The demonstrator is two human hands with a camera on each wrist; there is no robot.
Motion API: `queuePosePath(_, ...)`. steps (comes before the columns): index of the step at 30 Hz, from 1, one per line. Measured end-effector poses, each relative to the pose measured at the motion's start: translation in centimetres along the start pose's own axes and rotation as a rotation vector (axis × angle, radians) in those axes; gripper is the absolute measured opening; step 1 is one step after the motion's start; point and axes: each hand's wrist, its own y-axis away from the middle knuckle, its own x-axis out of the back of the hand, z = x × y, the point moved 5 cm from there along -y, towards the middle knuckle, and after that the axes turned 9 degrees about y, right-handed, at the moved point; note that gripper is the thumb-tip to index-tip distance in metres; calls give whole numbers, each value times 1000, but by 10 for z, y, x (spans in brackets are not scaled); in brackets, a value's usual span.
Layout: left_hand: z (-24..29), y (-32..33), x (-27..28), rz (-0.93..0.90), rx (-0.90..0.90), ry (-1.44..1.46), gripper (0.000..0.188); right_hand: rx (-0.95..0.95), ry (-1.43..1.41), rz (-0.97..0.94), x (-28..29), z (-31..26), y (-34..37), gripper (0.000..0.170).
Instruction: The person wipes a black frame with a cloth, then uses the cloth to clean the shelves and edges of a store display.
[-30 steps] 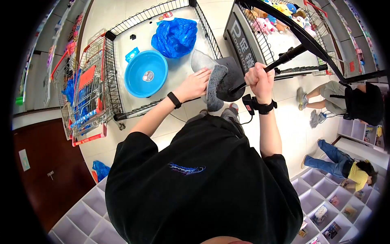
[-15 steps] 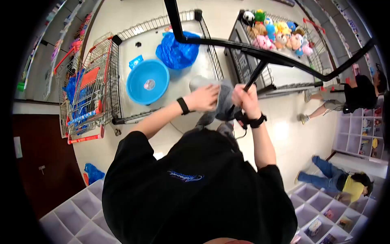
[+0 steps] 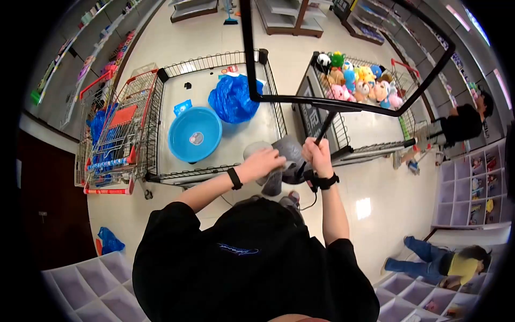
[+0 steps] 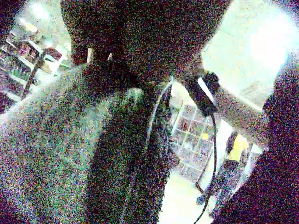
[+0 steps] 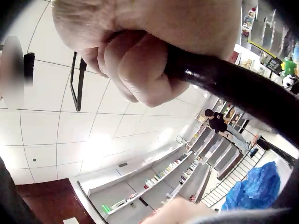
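My right hand point(image 3: 317, 155) grips the black pole point(image 3: 326, 126) of a floor stand, fingers wrapped around it; the right wrist view shows the curled fingers point(image 5: 145, 74) close up. On top of the pole is a large black rectangular frame point(image 3: 343, 104), tilted away from me. Low down, my left hand point(image 3: 263, 163) holds a grey fuzzy cloth point(image 3: 272, 185) against the stand's dark base point(image 3: 293, 175). Part of the base is hidden by the cloth and hand. In the grainy left wrist view, the cloth point(image 4: 51, 154) hangs in broad folds below the hand.
Ahead stands a low wire-fenced display point(image 3: 252, 131) with a blue basin point(image 3: 182, 134) and blue plastic bag point(image 3: 233, 102). Plush toys point(image 3: 365, 80) fill another display at right. Shopping carts point(image 3: 115, 123) stand left. Two people point(image 3: 466, 126) are at right, beside cubby shelves point(image 3: 456, 182).
The stand's frame has swung into upper view and tilted forward as my right hand brought the pole more upright. My left hand has moved the cloth over the base. The head view has tilted up.
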Motion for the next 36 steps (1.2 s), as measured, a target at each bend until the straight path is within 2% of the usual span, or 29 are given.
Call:
queuePosePath(2,1,-4,26,-3,66,1,13,-3,-43,-34,-6,-6,2,39)
queuePosePath(5,16,-16,59,91,16,-41,14,21,0,-28,-7,-6,2,39)
queuePosePath(8,13,-30,69,165,12,-102,15,41,-150,-112,-15,-19,1,42)
queuePosePath(11,-13,-41,57,104,54,-228,25,46,-244,-235,-26,-30,4,44)
queuePosePath(14,-16,-38,34,13,-31,-207,46,55,-251,-259,-31,-35,3,45)
queuePosePath(15,-26,-30,20,-131,56,-223,64,46,-241,-227,-30,-35,3,45)
queuePosePath(18,-37,0,14,3,39,-344,66,44,-373,-184,-24,-31,6,46)
queuePosePath(19,-38,3,12,-37,98,-323,67,88,-383,-210,-26,-33,4,46)
queuePosePath(22,-25,11,14,-20,55,-412,67,35,-294,-208,-36,-26,5,45)
queuePosePath(25,-22,12,3,-113,29,-527,61,-12,-168,-264,-51,-19,3,36)
queuePosePath(26,-27,15,-5,-114,20,-545,67,-22,-116,-271,-55,-21,4,36)
queuePosePath(28,-46,23,-13,-151,135,-288,77,-9,-36,-315,-63,-14,0,47)
queuePosePath(30,-73,27,-17,-174,187,-82,88,-69,-152,-393,-74,-12,0,47)
queuePosePath(31,-81,25,-17,-304,231,33,87,-76,-141,-396,-76,-12,-1,48)
queuePosePath(32,-105,27,-34,-494,326,21,82,-64,-117,-401,-74,-11,-4,46)
queuePosePath(33,-127,33,-45,-364,318,48,76,-27,-61,-360,-70,-8,-7,44)
queuePosePath(34,-114,34,-25,-240,316,81,72,-1,-11,-317,-67,-6,-8,42)
queuePosePath(35,-110,33,-16,-345,408,-13,70,-34,-2,-295,-61,-2,-10,36)
queuePosePath(36,-115,37,-15,-311,379,0,60,-25,-90,-335,-60,2,-13,37)
